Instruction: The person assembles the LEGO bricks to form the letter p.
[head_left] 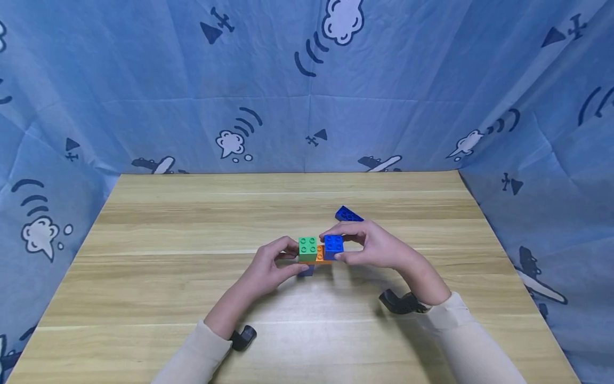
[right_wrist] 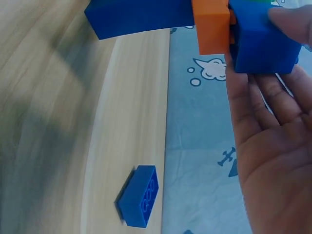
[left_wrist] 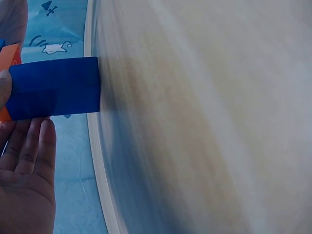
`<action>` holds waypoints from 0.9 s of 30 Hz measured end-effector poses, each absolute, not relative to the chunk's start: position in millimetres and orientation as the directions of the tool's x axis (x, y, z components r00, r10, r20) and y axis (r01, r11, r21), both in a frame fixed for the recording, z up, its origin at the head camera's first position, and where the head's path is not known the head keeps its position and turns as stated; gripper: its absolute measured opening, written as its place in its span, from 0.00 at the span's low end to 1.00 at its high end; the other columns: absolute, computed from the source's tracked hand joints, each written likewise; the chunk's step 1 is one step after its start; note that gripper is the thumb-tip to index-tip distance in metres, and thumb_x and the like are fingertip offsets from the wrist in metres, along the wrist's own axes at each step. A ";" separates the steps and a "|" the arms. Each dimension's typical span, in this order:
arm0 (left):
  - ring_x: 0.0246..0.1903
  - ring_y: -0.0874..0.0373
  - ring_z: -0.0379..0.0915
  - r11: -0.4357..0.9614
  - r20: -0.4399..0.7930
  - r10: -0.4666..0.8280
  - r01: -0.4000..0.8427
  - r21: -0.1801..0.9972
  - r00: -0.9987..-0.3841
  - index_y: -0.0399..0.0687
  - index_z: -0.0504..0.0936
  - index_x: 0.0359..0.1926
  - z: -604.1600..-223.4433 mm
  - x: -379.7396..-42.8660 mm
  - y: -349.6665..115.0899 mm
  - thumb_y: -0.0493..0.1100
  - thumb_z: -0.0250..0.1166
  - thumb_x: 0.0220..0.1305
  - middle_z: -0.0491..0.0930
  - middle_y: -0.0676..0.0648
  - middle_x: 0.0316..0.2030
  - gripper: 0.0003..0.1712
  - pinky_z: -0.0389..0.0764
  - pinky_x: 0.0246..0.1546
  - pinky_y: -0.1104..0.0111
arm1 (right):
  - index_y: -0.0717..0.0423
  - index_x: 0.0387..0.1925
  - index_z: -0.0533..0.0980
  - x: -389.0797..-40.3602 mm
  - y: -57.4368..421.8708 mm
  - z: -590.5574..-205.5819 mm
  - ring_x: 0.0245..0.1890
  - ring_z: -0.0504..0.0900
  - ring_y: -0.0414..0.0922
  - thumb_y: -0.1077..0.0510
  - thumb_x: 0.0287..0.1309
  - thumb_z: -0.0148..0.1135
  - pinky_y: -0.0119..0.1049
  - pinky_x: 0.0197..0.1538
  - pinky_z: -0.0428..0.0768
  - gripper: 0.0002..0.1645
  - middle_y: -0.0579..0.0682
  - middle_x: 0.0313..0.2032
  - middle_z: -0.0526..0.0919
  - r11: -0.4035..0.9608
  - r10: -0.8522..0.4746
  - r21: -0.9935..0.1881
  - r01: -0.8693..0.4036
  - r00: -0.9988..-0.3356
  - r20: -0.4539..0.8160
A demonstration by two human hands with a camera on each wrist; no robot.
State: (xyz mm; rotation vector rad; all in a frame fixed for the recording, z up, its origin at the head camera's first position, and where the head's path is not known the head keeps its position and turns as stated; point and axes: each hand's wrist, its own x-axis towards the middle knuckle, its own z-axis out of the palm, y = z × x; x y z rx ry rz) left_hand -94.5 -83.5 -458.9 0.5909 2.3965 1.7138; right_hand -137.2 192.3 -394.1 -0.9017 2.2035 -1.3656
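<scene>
Above the middle of the table, my left hand (head_left: 265, 270) pinches a small build of toy bricks at its left end. A green brick (head_left: 307, 249) sits on the left of an orange brick (head_left: 320, 254), and a blue block (left_wrist: 56, 87) extends below it. My right hand (head_left: 376, 246) holds a square blue brick (head_left: 333, 247) between thumb and fingers at the orange brick's right end. In the right wrist view a thin gap with orange studs shows between the two, and the blue brick looks slightly tilted. How firmly they join I cannot tell.
Another blue brick (right_wrist: 140, 196) lies on its side on the table behind my right hand, its hollow underside showing. The wooden table (head_left: 168, 213) ends at a blue patterned curtain (head_left: 268, 80) at the back and sides. Each wrist wears a black camera mount (head_left: 400, 302).
</scene>
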 end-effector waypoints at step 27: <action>0.52 0.50 0.86 0.287 0.096 0.386 0.219 0.933 -0.918 0.45 0.82 0.50 -458.4 -93.9 -82.7 0.38 0.76 0.63 0.88 0.44 0.50 0.16 0.88 0.59 0.63 | 0.59 0.61 0.82 -132.3 192.1 -396.9 0.52 0.84 0.39 0.67 0.59 0.73 0.39 0.58 0.88 0.27 0.58 0.59 0.86 0.302 -0.687 -0.902 -0.310 -0.726 0.020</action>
